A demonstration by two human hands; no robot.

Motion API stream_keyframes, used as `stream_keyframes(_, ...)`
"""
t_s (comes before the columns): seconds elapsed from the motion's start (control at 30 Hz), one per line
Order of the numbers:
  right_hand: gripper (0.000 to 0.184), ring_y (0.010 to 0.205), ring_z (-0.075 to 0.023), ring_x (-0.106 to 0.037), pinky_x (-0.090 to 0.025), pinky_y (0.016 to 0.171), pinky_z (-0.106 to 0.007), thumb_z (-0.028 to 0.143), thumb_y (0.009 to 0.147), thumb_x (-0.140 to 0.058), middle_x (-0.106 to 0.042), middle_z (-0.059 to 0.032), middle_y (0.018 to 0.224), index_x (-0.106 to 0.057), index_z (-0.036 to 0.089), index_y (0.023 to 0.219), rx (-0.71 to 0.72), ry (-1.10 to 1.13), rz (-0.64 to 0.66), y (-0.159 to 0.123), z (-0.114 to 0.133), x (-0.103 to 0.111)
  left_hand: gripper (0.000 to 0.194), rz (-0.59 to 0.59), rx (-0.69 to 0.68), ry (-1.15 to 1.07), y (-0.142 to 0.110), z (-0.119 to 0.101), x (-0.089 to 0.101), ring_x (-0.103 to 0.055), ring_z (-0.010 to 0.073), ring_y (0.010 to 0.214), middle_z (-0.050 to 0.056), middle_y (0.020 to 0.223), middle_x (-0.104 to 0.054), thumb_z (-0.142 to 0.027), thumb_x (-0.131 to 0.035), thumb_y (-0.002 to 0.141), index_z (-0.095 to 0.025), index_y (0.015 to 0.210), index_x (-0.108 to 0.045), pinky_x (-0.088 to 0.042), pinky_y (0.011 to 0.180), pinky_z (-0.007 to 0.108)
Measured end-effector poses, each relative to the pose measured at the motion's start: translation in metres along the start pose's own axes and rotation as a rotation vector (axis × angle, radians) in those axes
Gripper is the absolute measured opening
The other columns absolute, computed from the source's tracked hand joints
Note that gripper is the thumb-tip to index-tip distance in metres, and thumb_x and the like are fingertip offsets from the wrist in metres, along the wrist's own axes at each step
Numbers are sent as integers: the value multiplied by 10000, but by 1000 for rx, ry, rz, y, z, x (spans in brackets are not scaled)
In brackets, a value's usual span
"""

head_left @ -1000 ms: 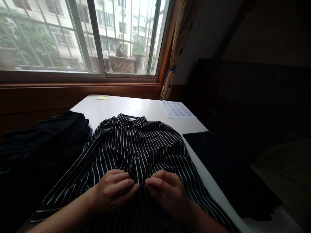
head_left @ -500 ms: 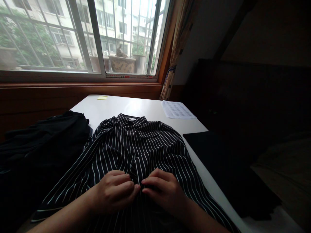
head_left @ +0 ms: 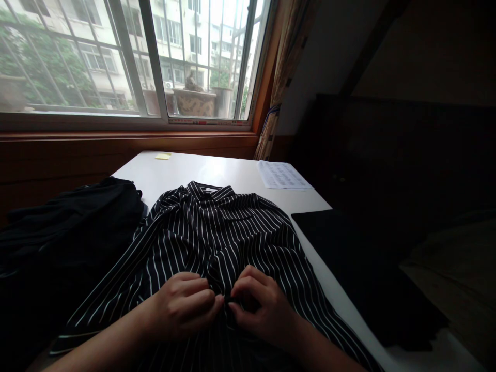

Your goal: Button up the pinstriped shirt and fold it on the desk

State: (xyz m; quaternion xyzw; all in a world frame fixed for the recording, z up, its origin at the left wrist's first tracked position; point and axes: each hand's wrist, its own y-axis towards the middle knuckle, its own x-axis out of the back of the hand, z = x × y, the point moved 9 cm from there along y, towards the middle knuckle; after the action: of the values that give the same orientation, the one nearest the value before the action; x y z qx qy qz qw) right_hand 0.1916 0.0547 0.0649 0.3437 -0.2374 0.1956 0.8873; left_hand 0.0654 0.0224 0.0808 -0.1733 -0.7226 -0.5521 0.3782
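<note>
A black shirt with white stripes [head_left: 248, 222] lies front up across the white table [head_left: 217, 168], its collar toward the window and its sleeves out to the sides. Over the lower front placket, my left hand [head_left: 186, 302] is closed, thumb and forefinger pinching the striped cloth. Just to its right, my right hand [head_left: 263, 305] curls with thumb and forefinger close together at the placket edge, gripping the fabric there. Any button between the fingertips is too dark and small to make out.
Dark clothing [head_left: 77, 222] is heaped at the table's left. Printed sheets [head_left: 284, 175] lie at the far right corner, a yellow sticky note [head_left: 163, 156] at the back. A folded black cloth [head_left: 349, 258] covers the right edge. A barred window stands behind.
My right hand has shifted slightly, its forefinger lifting and bending so that a gap shows between finger and thumb. My left hand and the shirt stay almost the same.
</note>
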Motion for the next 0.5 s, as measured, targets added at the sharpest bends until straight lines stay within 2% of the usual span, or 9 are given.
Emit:
stream_keyframes(0.23,161,592,-80,-497,-419,519,-199,119,777,-680,-554,0,854,-599,194,894,-18,12,-7,0,1,1,160,-38,-102,97,8,-9,9,-449,107,514,-40,596,-542,-52,-539,947,-151,841,-607,-309,483,299)
stream_keyframes(0.5,159,625,-95,-513,-424,548,-208,131,801,-700,-572,-3,843,-597,199,901,-7,18,-7,0,-1,-1,185,-4,-94,118,5,-7,4,-443,106,525,-40,607,-516,-65,-539,948,-151,791,-584,-322,488,293)
